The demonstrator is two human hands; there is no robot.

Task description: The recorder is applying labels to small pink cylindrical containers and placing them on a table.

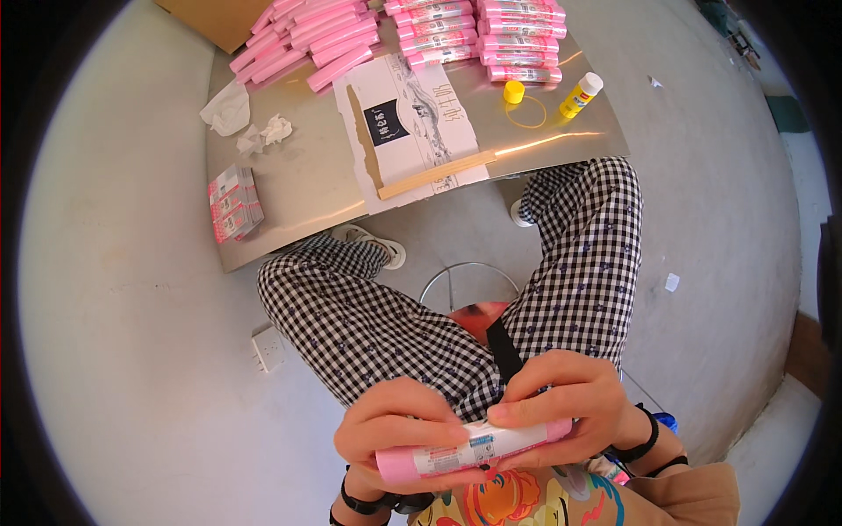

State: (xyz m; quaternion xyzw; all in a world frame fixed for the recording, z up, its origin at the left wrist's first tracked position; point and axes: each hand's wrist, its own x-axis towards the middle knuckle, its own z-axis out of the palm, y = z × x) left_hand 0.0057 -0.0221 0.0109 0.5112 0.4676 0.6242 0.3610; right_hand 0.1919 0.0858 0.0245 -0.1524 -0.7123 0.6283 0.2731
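Above my lap, both hands hold one pink roll [399,465] wrapped with a white printed paper label [447,456]. My left hand [390,430] grips its left part, fingers curled round it and thumb on the label. Around the right part closes my right hand [566,403], its thumb pressing on the label near the middle. The roll lies nearly level, its left end sticking out past my fingers.
On the metal table [298,184] ahead are piled pink rolls [307,35], stacked labelled rolls [522,44], a cardboard sheet [412,123] under a wooden strip [438,175], a glue stick [581,95], its yellow cap [514,91], label stacks [235,203] and crumpled paper [276,130].
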